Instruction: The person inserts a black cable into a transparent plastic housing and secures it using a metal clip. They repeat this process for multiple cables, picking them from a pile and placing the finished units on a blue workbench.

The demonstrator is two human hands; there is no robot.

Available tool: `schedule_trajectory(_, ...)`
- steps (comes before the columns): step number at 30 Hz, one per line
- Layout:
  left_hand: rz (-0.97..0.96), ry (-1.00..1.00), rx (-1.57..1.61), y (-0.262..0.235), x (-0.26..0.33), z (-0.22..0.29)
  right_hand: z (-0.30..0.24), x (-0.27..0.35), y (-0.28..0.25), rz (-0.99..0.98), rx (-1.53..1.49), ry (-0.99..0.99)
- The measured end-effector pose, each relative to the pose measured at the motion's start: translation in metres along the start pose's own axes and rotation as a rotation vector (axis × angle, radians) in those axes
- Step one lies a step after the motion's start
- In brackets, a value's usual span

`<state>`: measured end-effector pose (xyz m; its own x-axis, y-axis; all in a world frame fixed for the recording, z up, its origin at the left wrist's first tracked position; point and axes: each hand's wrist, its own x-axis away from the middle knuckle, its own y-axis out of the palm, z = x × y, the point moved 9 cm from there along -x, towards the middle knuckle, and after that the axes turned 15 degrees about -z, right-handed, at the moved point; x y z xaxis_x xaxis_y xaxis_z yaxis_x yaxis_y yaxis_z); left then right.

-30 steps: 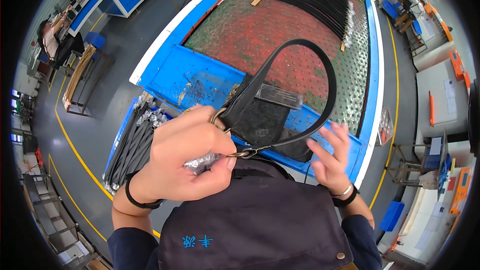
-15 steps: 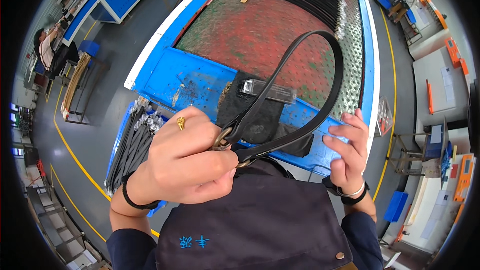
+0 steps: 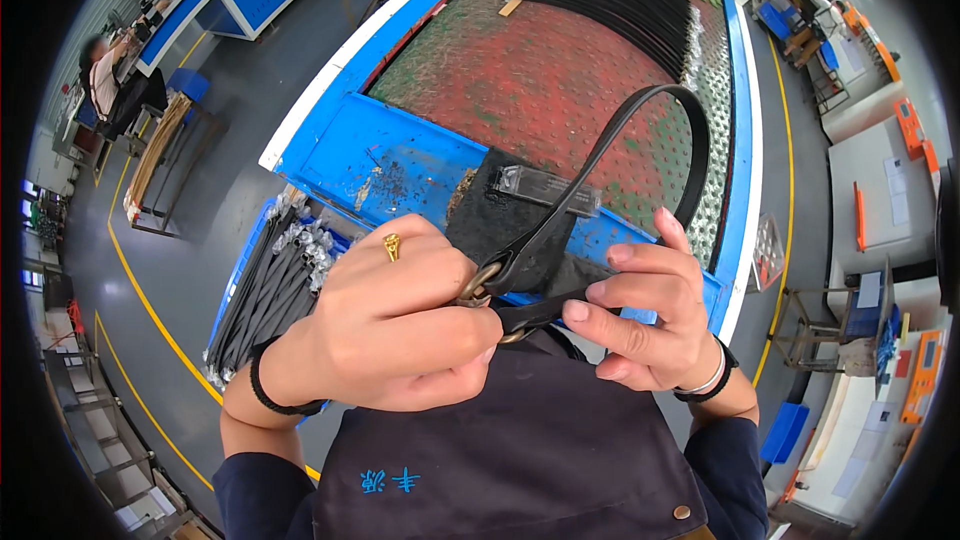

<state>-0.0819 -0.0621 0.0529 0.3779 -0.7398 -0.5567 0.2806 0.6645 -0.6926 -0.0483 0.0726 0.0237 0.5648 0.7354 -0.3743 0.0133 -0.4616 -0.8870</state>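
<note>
A black leather strap (image 3: 699, 155), probably a bag handle, arches in a loop in front of me. Brass-coloured rings (image 3: 480, 282) sit at its ends. My left hand (image 3: 400, 325), with a gold ring on one finger, is closed round the ends and the metal rings. What lies inside that fist is partly hidden. My right hand (image 3: 655, 315) has its thumb and index finger at the lower side of the loop, seemingly pinching it, while its other fingers are raised. Beneath the loop, a black cloth (image 3: 475, 215) lies on the blue table edge with a clear plastic piece (image 3: 550, 188) on top.
A blue-edged worktable (image 3: 390, 155) with a studded, red-green worn surface is ahead. Several black straps (image 3: 610, 5) with wrapped ends lie at its far side. More straps (image 3: 265, 290) fill a blue bin at left. A person (image 3: 110, 75) sits far left.
My right hand has moved left from beside the loop onto its lower side, its thumb and index finger closing in. My left hand and the strap have shifted slightly right.
</note>
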Motion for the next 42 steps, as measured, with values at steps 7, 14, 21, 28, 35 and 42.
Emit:
schedule_trajectory(7,-0.005,0.031,-0.003,0.001,-0.002,0.000,0.006,0.001,-0.001,-0.002,-0.005,0.033)
schedule_trajectory(14,-0.094,-0.008,0.028,0.007,0.002,-0.006,0.019,0.009,-0.006,0.074,-0.028,0.160)
schedule_trajectory(21,0.020,-0.087,0.131,-0.001,0.014,-0.026,0.029,0.068,-0.004,0.378,0.006,0.217)
schedule_trajectory(28,0.331,-0.548,0.636,0.001,0.061,-0.112,0.115,0.178,0.183,-0.406,0.258,0.968)
schedule_trajectory(35,0.568,-0.532,1.060,-0.005,0.056,-0.155,0.098,0.143,0.168,-0.279,0.185,0.931)
schedule_trajectory(42,0.521,-0.527,1.105,-0.013,0.058,-0.178,0.092,0.137,0.167,-0.221,0.287,1.042)
